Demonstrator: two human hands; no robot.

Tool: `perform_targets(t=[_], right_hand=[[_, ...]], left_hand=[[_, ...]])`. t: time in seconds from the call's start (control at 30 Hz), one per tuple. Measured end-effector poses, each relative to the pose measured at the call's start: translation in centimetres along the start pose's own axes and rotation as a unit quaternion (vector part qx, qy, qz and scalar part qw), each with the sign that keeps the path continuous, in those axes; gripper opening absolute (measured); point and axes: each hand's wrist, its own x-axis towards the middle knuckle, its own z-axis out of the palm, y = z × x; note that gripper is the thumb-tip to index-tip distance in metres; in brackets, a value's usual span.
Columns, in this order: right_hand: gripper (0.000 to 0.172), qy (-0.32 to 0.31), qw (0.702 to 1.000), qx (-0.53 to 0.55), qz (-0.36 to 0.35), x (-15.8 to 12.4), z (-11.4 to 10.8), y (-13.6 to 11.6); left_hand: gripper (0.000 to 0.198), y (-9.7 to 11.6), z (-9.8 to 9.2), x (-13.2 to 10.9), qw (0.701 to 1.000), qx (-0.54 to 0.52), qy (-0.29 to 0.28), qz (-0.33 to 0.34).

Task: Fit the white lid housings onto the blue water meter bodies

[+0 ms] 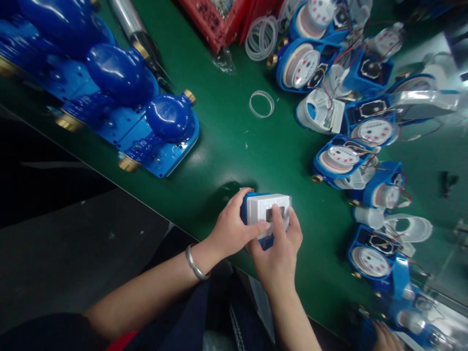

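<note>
Evidently both hands are on one small meter (262, 206), blue below and white on top, at the lower centre of the frame near the table's edge; whether it rests or is lifted, I cannot tell. The left hand (232, 226) curls round its left side, thumb across the white face; the right hand (280, 251) holds the other side, index finger over the dark window. Should either grip loosen, it could slip over that edge, and a hard fingertip might smudge or push in the window. The green table (223, 146) runs diagonally, dark floor (95, 224) lower left. A thin ring (251, 107) lies beyond; glossy blue units (170, 117) fill the upper left, opened meters (375, 131) the right, a red tray (218, 38) the top.
</note>
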Motion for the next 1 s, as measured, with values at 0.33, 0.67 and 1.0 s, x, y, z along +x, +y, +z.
perform_targets(t=[0.33, 0.67, 1.0], right_hand=[[0.062, -0.055, 0.99, 0.118, 0.063, 0.4, -0.9, 2.3], [0.061, -0.06, 0.991, 0.114, 0.042, -0.4, -1.1, 1.8], [0.057, -0.007, 1.0, 0.018, -0.001, -0.9, 0.2, 0.2]], left_hand=[[0.055, -1.6, -1.3, 0.7, 0.967, -0.197, -0.16, -0.018], [0.065, -1.2, -1.5, 0.4, 0.968, -0.194, -0.141, -0.076], [0.07, -0.2, -0.7, -0.4, 0.985, -0.154, -0.052, -0.065]])
